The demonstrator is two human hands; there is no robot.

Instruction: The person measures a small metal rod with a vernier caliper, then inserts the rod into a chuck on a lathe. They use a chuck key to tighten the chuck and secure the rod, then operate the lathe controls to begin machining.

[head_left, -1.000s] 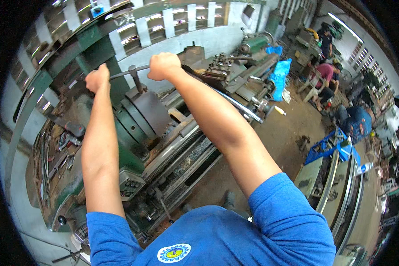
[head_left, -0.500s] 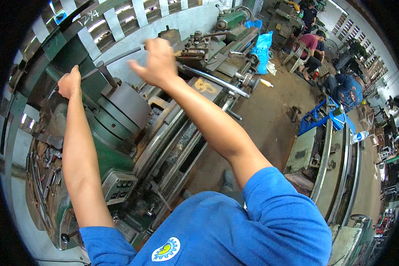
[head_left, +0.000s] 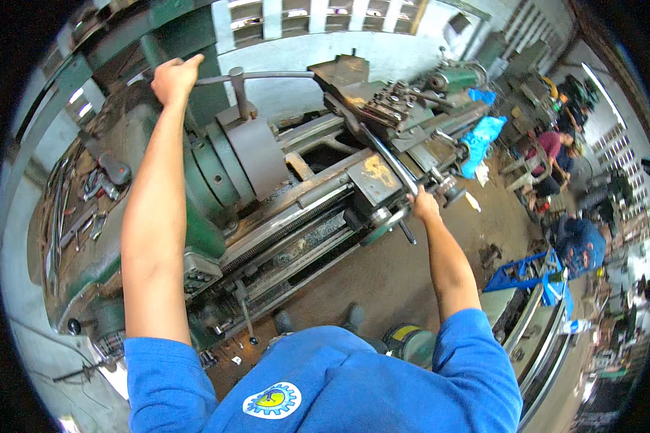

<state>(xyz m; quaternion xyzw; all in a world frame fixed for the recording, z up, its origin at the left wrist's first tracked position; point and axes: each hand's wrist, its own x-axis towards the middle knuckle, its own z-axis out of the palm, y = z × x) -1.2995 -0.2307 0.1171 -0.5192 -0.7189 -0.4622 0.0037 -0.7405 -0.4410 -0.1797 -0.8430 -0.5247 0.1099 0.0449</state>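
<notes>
A green lathe with a grey cylindrical chuck (head_left: 256, 155) stands before me. In the top of the chuck sits an upright T-handled chuck key (head_left: 239, 94), its long crossbar lying nearly level. My left hand (head_left: 175, 81) is closed round the crossbar's left end, thumb sticking out. My right hand (head_left: 426, 204) is closed on the near end of a shiny steel bar (head_left: 388, 156), which slants across the lathe carriage (head_left: 372, 182); its fingers are partly hidden. The tool post (head_left: 393, 105) with several bolts lies beyond that bar.
Wrenches and other hand tools (head_left: 87, 209) lie on the headstock at left. A round green container (head_left: 412, 343) stands on the floor close to me. Blue bags (head_left: 480, 148) lie behind the lathe. At right are a blue tool rack (head_left: 527, 270) and several people (head_left: 552, 162).
My right hand has come down from the crossbar's right end onto the shiny bar at the carriage. My left hand stays on the crossbar. The lathe now sits farther right in view.
</notes>
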